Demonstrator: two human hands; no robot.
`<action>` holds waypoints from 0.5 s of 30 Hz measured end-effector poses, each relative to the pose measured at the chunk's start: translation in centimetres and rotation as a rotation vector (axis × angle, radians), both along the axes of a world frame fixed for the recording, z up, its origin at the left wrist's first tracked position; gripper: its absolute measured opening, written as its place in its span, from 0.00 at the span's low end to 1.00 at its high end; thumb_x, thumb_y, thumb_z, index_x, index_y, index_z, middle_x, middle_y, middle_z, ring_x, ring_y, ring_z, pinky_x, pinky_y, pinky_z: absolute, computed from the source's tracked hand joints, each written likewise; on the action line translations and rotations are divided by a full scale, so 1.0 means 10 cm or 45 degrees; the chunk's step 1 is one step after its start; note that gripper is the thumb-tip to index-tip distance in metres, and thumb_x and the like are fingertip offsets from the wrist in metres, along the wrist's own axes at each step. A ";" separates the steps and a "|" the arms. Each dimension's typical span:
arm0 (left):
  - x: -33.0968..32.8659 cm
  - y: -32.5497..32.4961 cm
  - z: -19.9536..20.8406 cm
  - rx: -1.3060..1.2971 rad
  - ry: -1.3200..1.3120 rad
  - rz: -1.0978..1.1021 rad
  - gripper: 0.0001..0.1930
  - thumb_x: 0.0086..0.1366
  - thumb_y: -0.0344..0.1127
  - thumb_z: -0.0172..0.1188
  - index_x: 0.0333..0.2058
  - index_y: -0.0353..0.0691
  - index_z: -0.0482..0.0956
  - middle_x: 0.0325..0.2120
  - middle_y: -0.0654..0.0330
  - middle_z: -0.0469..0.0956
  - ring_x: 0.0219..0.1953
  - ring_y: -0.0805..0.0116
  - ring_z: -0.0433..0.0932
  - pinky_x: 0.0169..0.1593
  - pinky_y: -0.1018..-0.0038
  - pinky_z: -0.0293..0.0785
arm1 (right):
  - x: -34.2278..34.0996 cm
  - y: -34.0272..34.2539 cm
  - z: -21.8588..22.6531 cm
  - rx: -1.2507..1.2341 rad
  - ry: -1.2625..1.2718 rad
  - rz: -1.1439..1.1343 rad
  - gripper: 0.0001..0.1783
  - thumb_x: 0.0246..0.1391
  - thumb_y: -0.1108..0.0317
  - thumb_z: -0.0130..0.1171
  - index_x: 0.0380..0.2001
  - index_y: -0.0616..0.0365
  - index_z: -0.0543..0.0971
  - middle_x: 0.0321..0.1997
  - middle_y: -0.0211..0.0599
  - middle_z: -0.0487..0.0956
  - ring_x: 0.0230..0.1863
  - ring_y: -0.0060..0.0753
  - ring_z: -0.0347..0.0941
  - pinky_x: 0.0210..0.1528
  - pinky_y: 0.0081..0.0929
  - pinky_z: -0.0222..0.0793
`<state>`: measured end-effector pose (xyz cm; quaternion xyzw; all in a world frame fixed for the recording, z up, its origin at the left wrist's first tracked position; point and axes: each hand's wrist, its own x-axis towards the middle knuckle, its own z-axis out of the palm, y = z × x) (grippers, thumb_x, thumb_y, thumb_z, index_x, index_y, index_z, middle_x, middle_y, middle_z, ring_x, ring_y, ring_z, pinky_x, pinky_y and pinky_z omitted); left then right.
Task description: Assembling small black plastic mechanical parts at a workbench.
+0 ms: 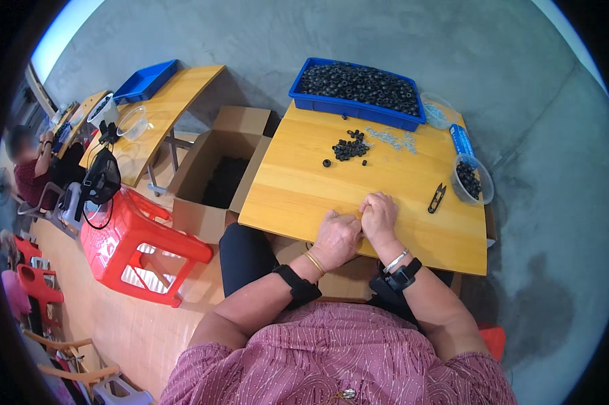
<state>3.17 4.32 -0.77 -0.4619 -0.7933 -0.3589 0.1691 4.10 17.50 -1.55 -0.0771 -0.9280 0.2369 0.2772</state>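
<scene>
At the near edge of the tabletop point(298, 182), the left hand point(336, 236) and right hand point(379, 214) press together, fingers curled shut on something too small to make out. So close to the edge, a slip could drop it onto the lap. Loose black rings point(349, 149) lie well beyond the fingers, before the blue tray point(356, 108).

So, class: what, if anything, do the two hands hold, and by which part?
Cannot be told. The left hand and right hand press together over the table's near edge, fingers curled, hiding anything between them.
</scene>
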 end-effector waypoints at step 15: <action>-0.02 0.01 -0.03 0.031 -0.117 -0.058 0.05 0.41 0.26 0.56 0.16 0.40 0.68 0.16 0.58 0.68 0.22 0.59 0.68 0.32 0.70 0.59 | 0.05 -0.03 0.09 0.010 0.108 0.093 0.05 0.34 0.74 0.47 0.11 0.55 0.66 0.19 0.36 0.69 0.28 0.43 0.64 0.31 0.38 0.55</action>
